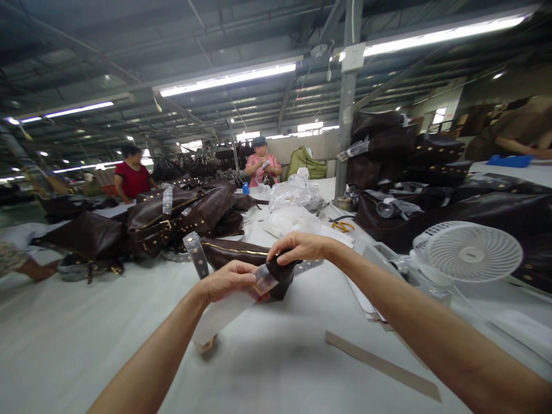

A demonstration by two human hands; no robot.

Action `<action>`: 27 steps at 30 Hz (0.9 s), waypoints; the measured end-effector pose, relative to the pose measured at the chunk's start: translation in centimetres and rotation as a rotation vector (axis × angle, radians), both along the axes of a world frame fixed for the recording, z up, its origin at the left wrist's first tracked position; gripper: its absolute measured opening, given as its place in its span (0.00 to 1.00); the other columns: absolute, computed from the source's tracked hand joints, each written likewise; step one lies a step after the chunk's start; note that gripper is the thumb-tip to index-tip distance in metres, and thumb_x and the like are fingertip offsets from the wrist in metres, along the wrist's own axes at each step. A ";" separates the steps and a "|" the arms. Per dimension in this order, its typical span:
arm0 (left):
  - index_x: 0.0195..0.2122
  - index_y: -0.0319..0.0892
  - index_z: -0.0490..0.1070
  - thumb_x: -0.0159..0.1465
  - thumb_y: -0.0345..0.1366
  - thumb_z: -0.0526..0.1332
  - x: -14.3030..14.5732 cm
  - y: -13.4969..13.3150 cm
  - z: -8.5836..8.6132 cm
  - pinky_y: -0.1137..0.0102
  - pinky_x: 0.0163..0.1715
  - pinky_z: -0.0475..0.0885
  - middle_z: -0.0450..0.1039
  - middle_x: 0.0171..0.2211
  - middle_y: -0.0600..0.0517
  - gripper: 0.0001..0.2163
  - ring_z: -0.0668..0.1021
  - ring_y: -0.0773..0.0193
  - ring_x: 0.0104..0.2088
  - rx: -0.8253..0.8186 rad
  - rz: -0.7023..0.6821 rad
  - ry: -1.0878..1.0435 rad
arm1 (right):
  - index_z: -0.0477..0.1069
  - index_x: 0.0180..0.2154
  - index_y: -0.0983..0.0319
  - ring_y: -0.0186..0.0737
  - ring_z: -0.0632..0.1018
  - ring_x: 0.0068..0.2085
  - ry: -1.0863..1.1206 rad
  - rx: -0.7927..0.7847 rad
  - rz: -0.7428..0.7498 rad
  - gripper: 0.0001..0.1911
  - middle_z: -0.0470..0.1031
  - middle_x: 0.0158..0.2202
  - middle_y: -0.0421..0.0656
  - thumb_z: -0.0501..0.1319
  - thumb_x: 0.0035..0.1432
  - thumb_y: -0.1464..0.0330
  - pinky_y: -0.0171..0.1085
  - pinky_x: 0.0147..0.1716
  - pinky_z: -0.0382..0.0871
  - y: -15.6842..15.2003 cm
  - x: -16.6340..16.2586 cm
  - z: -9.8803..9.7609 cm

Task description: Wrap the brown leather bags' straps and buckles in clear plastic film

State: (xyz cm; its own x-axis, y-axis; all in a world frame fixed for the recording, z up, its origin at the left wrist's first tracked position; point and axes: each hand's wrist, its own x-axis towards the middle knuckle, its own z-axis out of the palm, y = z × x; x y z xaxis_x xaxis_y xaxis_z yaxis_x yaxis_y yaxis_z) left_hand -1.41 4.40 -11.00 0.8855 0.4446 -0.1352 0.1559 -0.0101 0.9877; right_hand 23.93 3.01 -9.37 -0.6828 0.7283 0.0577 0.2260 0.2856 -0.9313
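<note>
1. Centrally, a dark brown leather strap end is held above the white table, just in front of the long brown strap with the gold zip line.
2. The right hand is laid over the top of the strap end; its fingers are curled down and pressed together on the leather.
3. The left hand is placed just left of the strap end; a clear plastic sleeve is pinched between its thumb and fingertips, touching the leather.
4. A pale paper strip is seen hanging from below the left hand down towards the table; whether it is gripped cannot be told.
5. Left of the strap end and farther back, a heap of brown bags is noted.
6. Right of the strap end, a white desk fan is recorded, with more dark bags behind it.
7. Beyond the strap end, crumpled clear plastic and orange-handled pliers are observed.
8. A flat grey strip lies on the table, nearer than the strap end and to its right.
9. Two other people are seen well behind the strap end: one in a red top, one in a pink top.
</note>
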 end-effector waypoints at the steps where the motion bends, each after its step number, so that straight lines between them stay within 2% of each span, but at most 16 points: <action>1: 0.43 0.32 0.77 0.54 0.49 0.69 0.1 0.0 0.0 0.67 0.38 0.72 0.79 0.36 0.41 0.24 0.79 0.57 0.36 -0.010 0.005 -0.006 | 0.77 0.42 0.65 0.32 0.73 0.33 0.001 0.005 0.002 0.20 0.76 0.33 0.39 0.69 0.48 0.60 0.31 0.37 0.66 0.0 0.0 0.0; 5: 0.43 0.32 0.77 0.51 0.50 0.70 0.4 -0.2 -0.4 0.67 0.36 0.72 0.78 0.35 0.40 0.27 0.79 0.55 0.35 -0.071 0.066 -0.042 | 0.77 0.42 0.65 0.33 0.73 0.33 -0.028 0.051 -0.023 0.21 0.76 0.33 0.40 0.68 0.48 0.59 0.32 0.37 0.66 0.2 0.1 0.1; 8: 0.40 0.32 0.77 0.53 0.48 0.70 0.7 -0.3 -0.6 0.67 0.35 0.71 0.78 0.33 0.41 0.23 0.79 0.58 0.33 -0.091 0.169 -0.086 | 0.77 0.41 0.65 0.34 0.72 0.34 -0.067 0.137 -0.075 0.21 0.76 0.33 0.39 0.66 0.48 0.58 0.32 0.37 0.65 0.1 -0.1 0.3; 12: 0.41 0.33 0.77 0.57 0.47 0.67 1.0 -0.5 -0.5 0.70 0.33 0.69 0.77 0.31 0.43 0.20 0.77 0.63 0.29 -0.057 0.197 -0.084 | 0.78 0.37 0.65 0.32 0.68 0.29 -0.195 0.204 -0.181 0.20 0.72 0.26 0.38 0.62 0.52 0.55 0.30 0.29 0.60 -0.1 -0.6 0.5; 15: 0.43 0.34 0.76 0.56 0.47 0.67 1.1 -0.4 -0.5 0.69 0.33 0.70 0.77 0.31 0.44 0.21 0.77 0.62 0.29 -0.069 0.210 -0.069 | 0.78 0.32 0.66 0.30 0.65 0.26 -0.250 0.236 -0.251 0.20 0.69 0.22 0.36 0.64 0.49 0.54 0.30 0.25 0.56 -0.2 -0.9 0.5; 22: 0.38 0.35 0.78 0.53 0.49 0.68 1.4 -0.4 -0.7 0.66 0.35 0.73 0.79 0.36 0.43 0.21 0.79 0.58 0.32 0.011 0.234 0.018 | 0.79 0.33 0.65 0.31 0.68 0.26 -0.132 0.134 -0.247 0.17 0.74 0.24 0.37 0.68 0.42 0.60 0.30 0.25 0.58 -0.1 -0.7 0.1; 27: 0.34 0.33 0.79 0.51 0.48 0.69 2.2 -0.6 -1.1 0.68 0.33 0.72 0.79 0.32 0.43 0.20 0.79 0.59 0.30 0.012 0.330 -0.013 | 0.78 0.32 0.65 0.30 0.69 0.25 -0.082 0.066 -0.246 0.16 0.74 0.23 0.37 0.69 0.41 0.61 0.29 0.26 0.60 -0.1 -0.7 0.2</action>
